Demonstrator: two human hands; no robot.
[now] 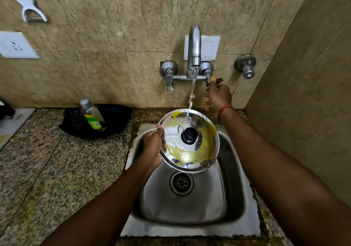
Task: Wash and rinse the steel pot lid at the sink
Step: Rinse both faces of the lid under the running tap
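The steel pot lid (199, 150) has a black knob and yellow smears across its lower and right parts. My left hand (152, 147) grips its left rim and holds it tilted over the steel sink (233, 179). Water runs from the wall tap (194, 48) onto the lid's upper edge. My right hand (218, 95) is raised at the tap's right handle, fingers closed around it; a red thread circles that wrist.
A black pan (114, 120) holding a dish soap bottle (92, 115) sits on the granite counter (57, 160) left of the sink. A second valve (246, 66) juts from the wall at right. The side wall stands close on the right. The drain (181, 183) lies below the lid.
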